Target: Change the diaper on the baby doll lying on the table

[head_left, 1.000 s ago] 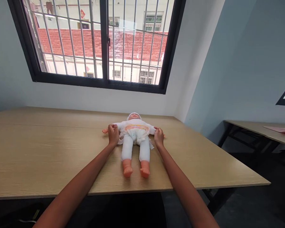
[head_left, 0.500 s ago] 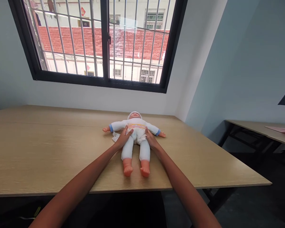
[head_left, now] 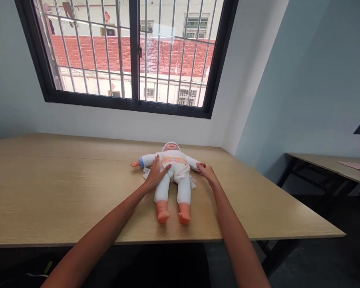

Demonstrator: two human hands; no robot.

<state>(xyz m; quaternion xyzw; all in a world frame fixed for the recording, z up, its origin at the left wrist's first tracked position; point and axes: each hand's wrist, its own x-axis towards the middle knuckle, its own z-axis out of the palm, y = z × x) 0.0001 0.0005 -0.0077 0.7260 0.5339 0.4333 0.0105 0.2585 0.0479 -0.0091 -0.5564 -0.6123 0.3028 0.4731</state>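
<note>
Lower-frame table [head_left: 242,192]: left hand [head_left: 156,175] open against doll [head_left: 178,170]; right hand [head_left: 206,172] at sleeve [head_left: 191,162], grip unclear; tugging could skew it.

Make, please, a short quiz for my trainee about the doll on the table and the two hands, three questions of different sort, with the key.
1. Multiple choice. The right hand is at which part of the doll?
A) the cap
B) the end of a sleeve
C) a bare foot
2. True or false: the doll lies face down.
3. Fill in the colour: the sleeve on the left of the picture, nearer the left hand, ends in a ____ cuff.

Key: 1. B. 2. False; it lies on its back on the table. 3. Blue.
</note>
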